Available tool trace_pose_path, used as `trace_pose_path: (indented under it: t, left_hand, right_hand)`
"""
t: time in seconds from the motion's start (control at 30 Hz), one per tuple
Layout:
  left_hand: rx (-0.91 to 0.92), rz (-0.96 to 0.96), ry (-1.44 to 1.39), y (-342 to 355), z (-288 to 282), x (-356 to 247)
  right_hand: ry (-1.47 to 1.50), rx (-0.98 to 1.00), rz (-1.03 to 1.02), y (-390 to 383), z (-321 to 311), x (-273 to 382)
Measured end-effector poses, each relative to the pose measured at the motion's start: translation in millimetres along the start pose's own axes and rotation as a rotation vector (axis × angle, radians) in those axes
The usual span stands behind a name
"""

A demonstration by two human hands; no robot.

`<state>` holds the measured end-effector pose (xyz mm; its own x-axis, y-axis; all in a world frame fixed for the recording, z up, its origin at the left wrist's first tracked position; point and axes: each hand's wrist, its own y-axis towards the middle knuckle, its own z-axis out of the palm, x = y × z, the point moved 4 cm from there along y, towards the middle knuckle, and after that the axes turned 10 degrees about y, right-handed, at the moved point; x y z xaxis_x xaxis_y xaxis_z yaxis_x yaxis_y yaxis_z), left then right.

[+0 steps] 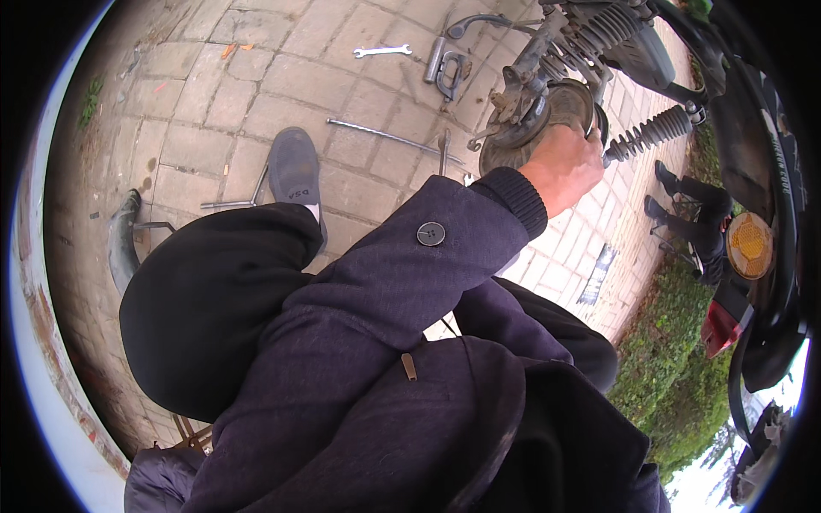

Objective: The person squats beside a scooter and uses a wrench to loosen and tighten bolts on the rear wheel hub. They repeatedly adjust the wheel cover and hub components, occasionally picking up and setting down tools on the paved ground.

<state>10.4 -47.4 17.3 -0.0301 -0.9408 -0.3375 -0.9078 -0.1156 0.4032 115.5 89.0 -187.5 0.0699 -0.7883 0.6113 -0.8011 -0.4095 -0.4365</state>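
My left hand [564, 168] reaches across to the dark, grimy round brake assembly [505, 145] of a motorbike, fingers curled at its right rim; their tips are partly hidden. A coil shock absorber [646, 137] angles away just right of the hand, and another spring [599, 30] sits higher on the bike. An upright-lying spanner [444, 152] and a long metal bar [368, 132] are on the paving left of the assembly. My right hand is hidden behind my left arm and clothing.
A silver spanner [382, 50], metal tools [449, 77] and an L-shaped wrench [227, 204] lie on the pavers [214, 85]. A seated person's dark-clad legs [693, 222] are at right, near an orange reflector [749, 245] and a hedge [650, 368]. A pale curved edge [38, 299] borders the left.
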Motion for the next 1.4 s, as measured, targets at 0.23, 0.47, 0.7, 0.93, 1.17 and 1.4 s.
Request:
trace_pose_path:
  t: [0.23,0.47,0.7,0.93,1.17,1.4]
  left_hand:
    - [-0.144,-0.004,0.003,-1.4,-7.2,0.7]
    - [-0.011,0.043,-0.059,0.2,-4.6,1.8]
    - [-0.105,0.013,-0.021,-1.0,-7.6,0.3]
    - [-0.006,0.044,-0.037,0.1,-4.5,0.4]
    - [-0.014,0.032,0.038,-1.7,-6.9,1.8]
    - [-0.036,0.018,0.0,1.2,-3.8,0.8]
  right_hand:
    - [0.193,0.164,-0.118,-16.5,-60.1,46.4]
    - [0.967,0.269,0.119,13.7,-83.3,82.4]
    - [1.093,0.175,0.169,35.6,-72.9,74.8]
    - [0.342,-0.086,0.191,74.3,6.7,19.3]
    - [0.134,0.095,0.42,133.7,30.6,7.4]
    - [-0.02,0.025,0.176,60.1,14.9,-5.0]
